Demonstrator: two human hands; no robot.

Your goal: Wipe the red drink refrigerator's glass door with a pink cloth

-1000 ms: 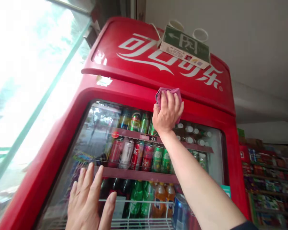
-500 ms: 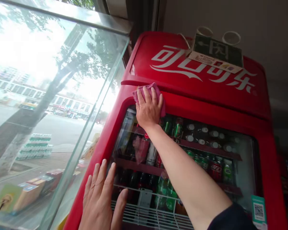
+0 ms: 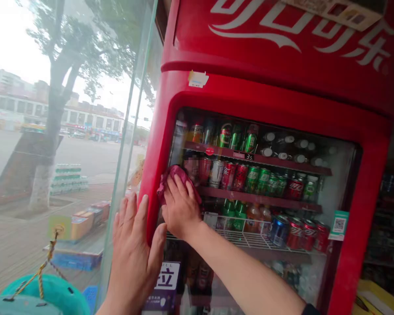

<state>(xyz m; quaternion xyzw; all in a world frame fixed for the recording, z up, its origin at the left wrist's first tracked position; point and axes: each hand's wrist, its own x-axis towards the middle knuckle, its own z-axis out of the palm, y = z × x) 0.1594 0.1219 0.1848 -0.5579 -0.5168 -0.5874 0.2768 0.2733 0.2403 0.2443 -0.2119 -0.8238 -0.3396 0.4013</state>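
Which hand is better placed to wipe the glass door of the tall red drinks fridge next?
Right. The right hand presses the pink crumpled cloth against the glass door near its left edge. The left hand lies flat and empty on the red fridge frame beside it.

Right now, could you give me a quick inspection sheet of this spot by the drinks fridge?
Surface: glass door of the red fridge, upright.
Job's things: pink cloth, bunched, pressed on the door's left side.
Clutter: cans and bottles on the shelves inside; white label on the frame; QR sticker on the glass.
Hands: right hand over the cloth; left hand open, flat against the fridge's left edge.
Cables: nothing seen.
Surroundings: window at left, tree and street outside; yellow rope at lower left.
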